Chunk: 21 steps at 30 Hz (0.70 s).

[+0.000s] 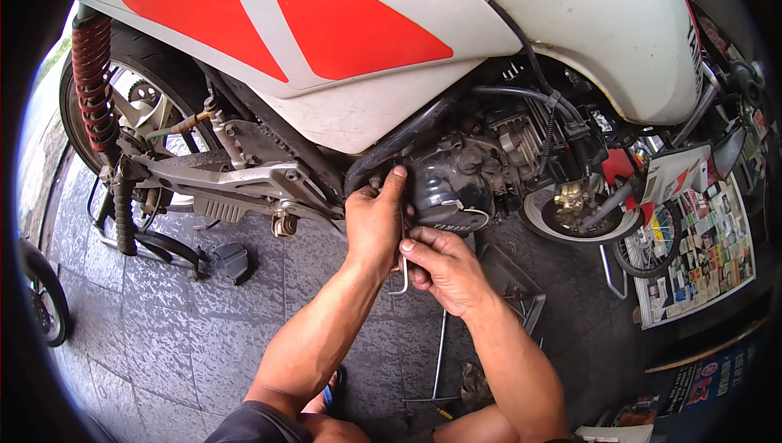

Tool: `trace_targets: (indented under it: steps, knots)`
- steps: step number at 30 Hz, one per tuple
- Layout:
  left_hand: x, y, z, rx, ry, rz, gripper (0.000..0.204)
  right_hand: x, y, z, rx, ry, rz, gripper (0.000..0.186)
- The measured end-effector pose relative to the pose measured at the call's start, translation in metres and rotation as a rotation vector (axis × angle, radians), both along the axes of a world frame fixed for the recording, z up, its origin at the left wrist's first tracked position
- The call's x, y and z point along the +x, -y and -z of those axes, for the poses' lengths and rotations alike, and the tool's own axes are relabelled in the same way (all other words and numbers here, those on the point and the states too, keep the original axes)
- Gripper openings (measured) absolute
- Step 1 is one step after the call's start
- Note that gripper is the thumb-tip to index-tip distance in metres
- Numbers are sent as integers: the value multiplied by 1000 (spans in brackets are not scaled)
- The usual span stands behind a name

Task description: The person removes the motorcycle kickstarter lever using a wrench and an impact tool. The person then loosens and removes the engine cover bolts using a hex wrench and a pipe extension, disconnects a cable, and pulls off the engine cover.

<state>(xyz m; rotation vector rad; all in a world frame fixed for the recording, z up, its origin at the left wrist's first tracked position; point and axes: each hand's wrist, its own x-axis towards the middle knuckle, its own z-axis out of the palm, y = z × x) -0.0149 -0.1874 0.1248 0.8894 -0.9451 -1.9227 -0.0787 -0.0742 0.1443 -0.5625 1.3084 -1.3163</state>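
Note:
My left hand [373,223] is closed beside the black engine cover [444,190] of a motorcycle, its thumb pointing up along the cover's rear edge. Most of its fingers are turned away, so what they grip is hidden. Just to the right and lower, my right hand [448,270] pinches a thin, L-shaped silver hex key [405,278] between thumb and fingers. The key's long arm runs upward between both hands, and its bent end points left at the bottom. Where its upper tip sits is out of sight.
A white and red body panel [358,105] overhangs the work. The swingarm [236,174] and a red shock spring [92,76] are at the left. A black plastic part [232,260] lies on the tiled floor. A metal tray [513,280] stands behind my right forearm, near a long rod [441,353].

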Motion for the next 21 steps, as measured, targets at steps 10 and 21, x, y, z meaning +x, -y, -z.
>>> trace_targets:
  steps: [10,21]
  knots:
    - [9,7,4,187,-150,79,26,33,2,-4,11,-440,89,12]
    - [68,-17,65,-17,-71,107,23,52,-54,6,234,-494,-212,11]
